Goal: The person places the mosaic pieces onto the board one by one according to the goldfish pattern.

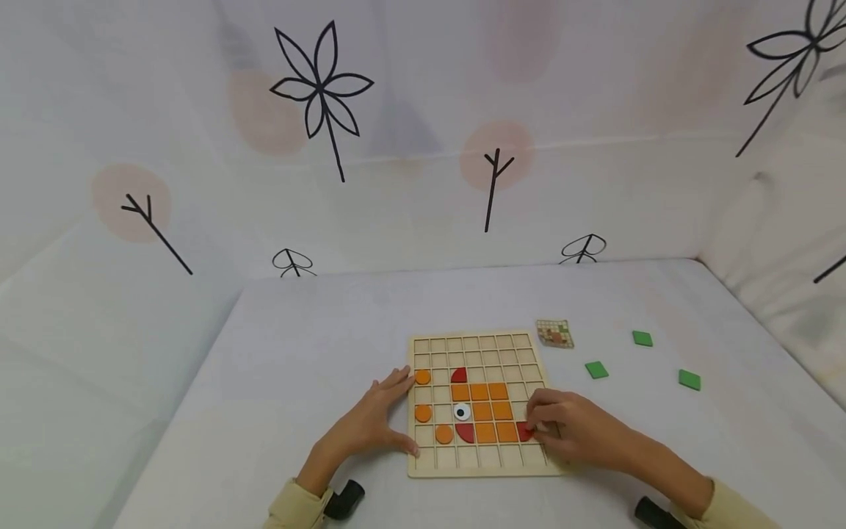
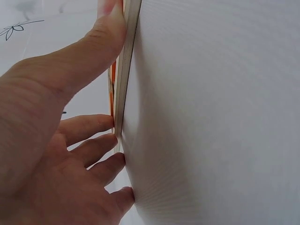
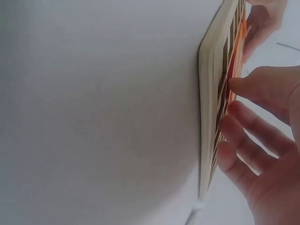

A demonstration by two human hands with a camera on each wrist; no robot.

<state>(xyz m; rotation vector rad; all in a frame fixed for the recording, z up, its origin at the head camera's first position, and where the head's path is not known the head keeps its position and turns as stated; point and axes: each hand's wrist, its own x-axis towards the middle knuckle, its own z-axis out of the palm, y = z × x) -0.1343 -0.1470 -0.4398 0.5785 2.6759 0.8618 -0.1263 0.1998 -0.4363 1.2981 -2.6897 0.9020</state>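
Observation:
A wooden grid board point(image 1: 489, 461) lies on the white-covered table. My left hand point(image 1: 367, 420) rests along its left edge, fingers spread, the thumb near the front corner; in the left wrist view that thumb point(image 2: 105, 35) lies against the rim. At the board's right side my right hand point(image 1: 581, 427) pinches a red tile point(image 1: 525, 432), partly hidden by the fingers, beside an orange square tile point(image 1: 506, 432). Set in the grid are several orange squares, orange round tiles point(image 1: 423, 414), red quarter-circle tiles point(image 1: 465, 433) and a white round eye tile point(image 1: 462, 412).
Beyond the board's far right corner lies a small pattern card point(image 1: 555, 333). Green square tiles point(image 1: 596, 369) lie scattered on the table to the right. White fabric with line-drawn plants point(image 1: 322, 88) hangs behind the table.

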